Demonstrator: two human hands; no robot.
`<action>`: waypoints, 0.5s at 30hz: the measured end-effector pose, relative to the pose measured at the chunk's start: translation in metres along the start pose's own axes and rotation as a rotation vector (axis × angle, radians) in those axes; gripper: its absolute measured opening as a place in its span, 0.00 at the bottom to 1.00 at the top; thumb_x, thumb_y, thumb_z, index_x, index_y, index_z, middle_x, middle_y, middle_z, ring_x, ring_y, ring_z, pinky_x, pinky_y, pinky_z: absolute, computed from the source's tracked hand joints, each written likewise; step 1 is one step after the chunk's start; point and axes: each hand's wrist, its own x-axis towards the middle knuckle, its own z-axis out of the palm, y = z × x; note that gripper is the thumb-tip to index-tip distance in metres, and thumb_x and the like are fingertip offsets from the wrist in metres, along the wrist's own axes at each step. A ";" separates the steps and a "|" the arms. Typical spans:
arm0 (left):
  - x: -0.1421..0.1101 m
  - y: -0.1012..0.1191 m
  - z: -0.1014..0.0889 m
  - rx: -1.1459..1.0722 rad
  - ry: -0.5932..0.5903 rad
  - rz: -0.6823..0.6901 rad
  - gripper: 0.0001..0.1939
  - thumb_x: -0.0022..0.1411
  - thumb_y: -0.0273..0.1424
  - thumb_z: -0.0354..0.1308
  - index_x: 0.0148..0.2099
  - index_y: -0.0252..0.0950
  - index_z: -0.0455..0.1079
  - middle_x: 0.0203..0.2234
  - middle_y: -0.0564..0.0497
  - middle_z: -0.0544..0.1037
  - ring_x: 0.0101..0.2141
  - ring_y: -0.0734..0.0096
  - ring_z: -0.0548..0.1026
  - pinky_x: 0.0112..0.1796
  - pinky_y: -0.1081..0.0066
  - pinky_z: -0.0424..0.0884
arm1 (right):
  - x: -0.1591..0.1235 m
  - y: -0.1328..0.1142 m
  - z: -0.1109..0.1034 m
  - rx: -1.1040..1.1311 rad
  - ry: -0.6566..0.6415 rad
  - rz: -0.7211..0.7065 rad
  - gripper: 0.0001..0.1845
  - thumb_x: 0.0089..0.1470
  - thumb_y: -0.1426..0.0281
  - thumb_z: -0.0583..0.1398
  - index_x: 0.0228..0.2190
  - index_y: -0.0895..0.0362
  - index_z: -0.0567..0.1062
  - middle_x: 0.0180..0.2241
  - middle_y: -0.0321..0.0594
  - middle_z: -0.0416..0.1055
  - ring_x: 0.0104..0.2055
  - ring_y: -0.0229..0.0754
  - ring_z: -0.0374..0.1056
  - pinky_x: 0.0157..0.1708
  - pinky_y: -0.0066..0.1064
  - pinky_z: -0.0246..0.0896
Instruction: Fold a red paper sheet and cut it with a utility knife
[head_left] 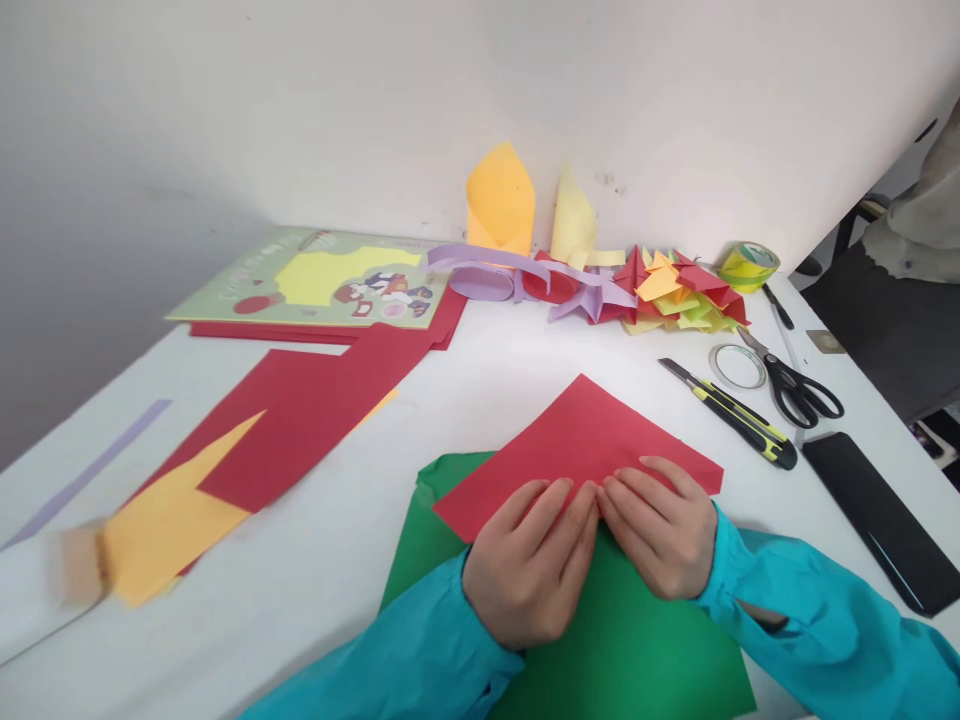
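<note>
A sheet of red paper [581, 435] lies at an angle over a larger green sheet [637, 640] in front of me. My left hand [532, 560] is closed on its near edge, with the fingertips pressed together. Beside it, my right hand [664, 525] pinches the same edge, and the fingertips of both hands meet near the middle. The thumbs and the underside of the red paper are hidden. Its right corner shows a narrow folded or raised strip.
At left, another person's blurred hand [79, 565] touches orange paper [169, 525] beside red sheets [300, 420]. Right are a utility knife [739, 415], scissors [795, 385], tape ring [739, 367] and black phone-like slab [885, 520]. Folded paper pieces [675, 290] and a printed pack [315, 280] line the back.
</note>
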 end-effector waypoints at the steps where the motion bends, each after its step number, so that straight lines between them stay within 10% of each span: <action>1: 0.000 0.000 0.000 0.002 0.006 -0.004 0.13 0.60 0.20 0.47 0.40 0.25 0.73 0.37 0.39 0.79 0.38 0.55 0.75 0.36 0.58 0.73 | 0.000 0.000 0.000 -0.002 0.001 -0.002 0.14 0.56 0.79 0.51 0.34 0.65 0.77 0.34 0.46 0.76 0.39 0.46 0.70 0.43 0.44 0.64; 15: -0.001 -0.009 -0.001 -0.019 -0.004 -0.042 0.08 0.59 0.20 0.52 0.37 0.29 0.73 0.36 0.43 0.79 0.37 0.58 0.75 0.36 0.58 0.73 | -0.003 0.011 0.000 -0.034 -0.014 0.038 0.11 0.55 0.78 0.53 0.36 0.64 0.76 0.34 0.43 0.76 0.39 0.46 0.69 0.44 0.45 0.62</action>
